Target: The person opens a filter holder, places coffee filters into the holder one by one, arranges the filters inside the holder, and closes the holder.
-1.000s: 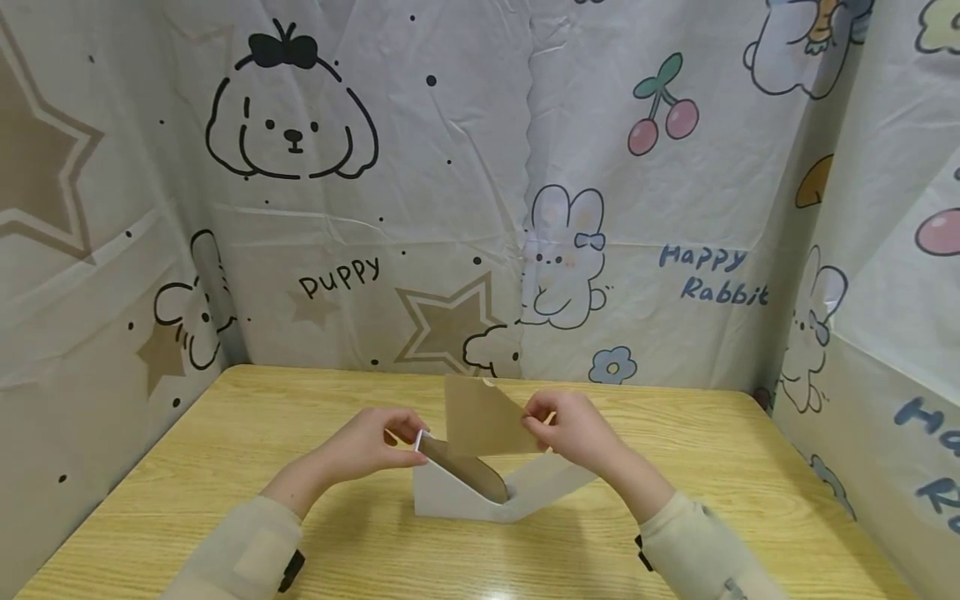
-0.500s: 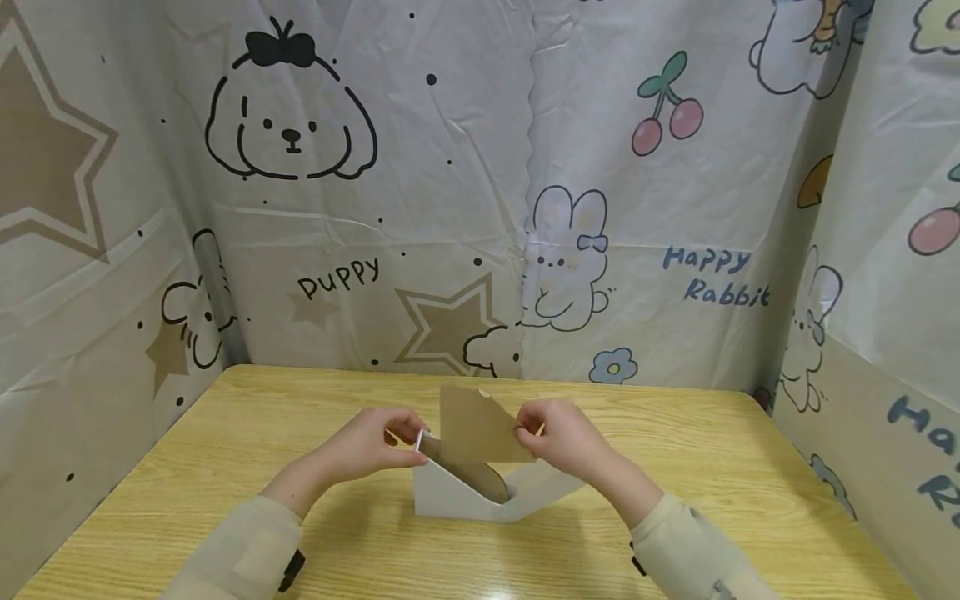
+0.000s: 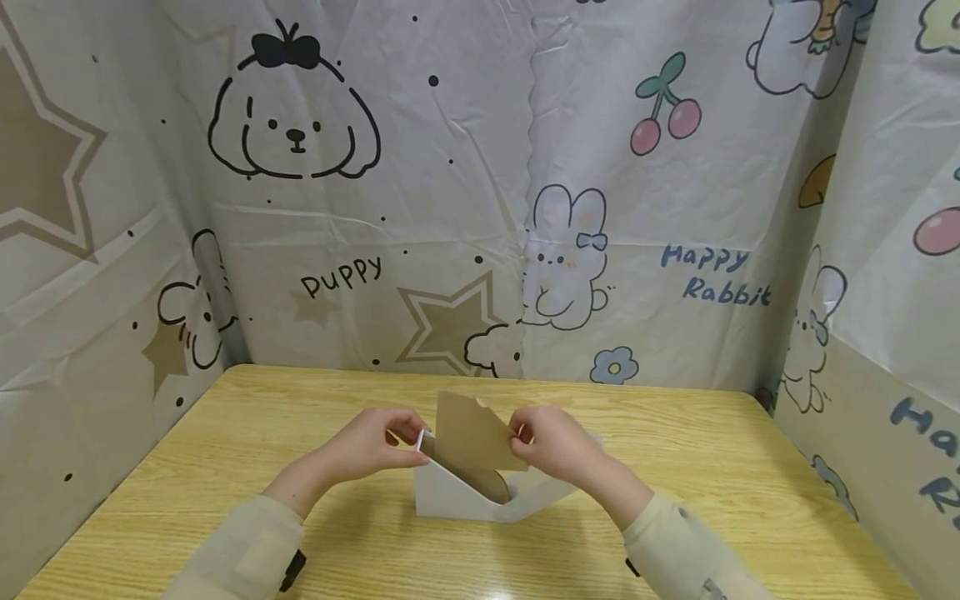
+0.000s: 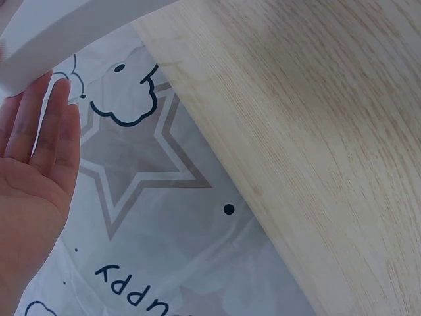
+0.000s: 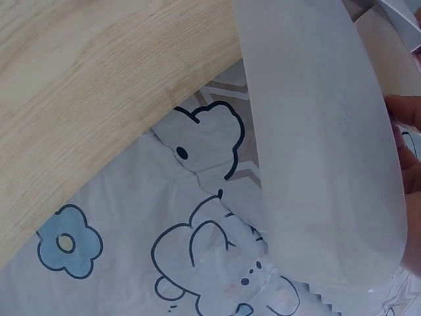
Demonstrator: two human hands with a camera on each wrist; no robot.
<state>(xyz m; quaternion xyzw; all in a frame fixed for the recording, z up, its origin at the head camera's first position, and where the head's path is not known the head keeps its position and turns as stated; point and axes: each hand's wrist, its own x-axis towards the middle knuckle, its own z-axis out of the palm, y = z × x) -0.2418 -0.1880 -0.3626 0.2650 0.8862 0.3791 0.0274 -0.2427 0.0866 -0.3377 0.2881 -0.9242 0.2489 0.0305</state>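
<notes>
A white box (image 3: 450,496) with a sloping open top sits on the table. My left hand (image 3: 367,446) grips its raised left end between thumb and fingers; in the left wrist view the fingers (image 4: 49,131) reach the white edge of the box (image 4: 72,36). My right hand (image 3: 555,446) pinches the right edge of a brown cardboard piece (image 3: 472,433), held upright and slanted over the box opening. Its lower part stands in front of or inside the opening; I cannot tell which. A long white flap (image 5: 316,151) extends right from the box, partly hidden behind the right hand.
The wooden table (image 3: 360,550) lies under the box and both forearms. A patterned cloth (image 3: 465,167) with cartoon animals hangs behind the table and along both sides.
My right hand has moved slightly left and down, carrying the cardboard piece lower toward the box opening. The left hand and the box have stayed in place.
</notes>
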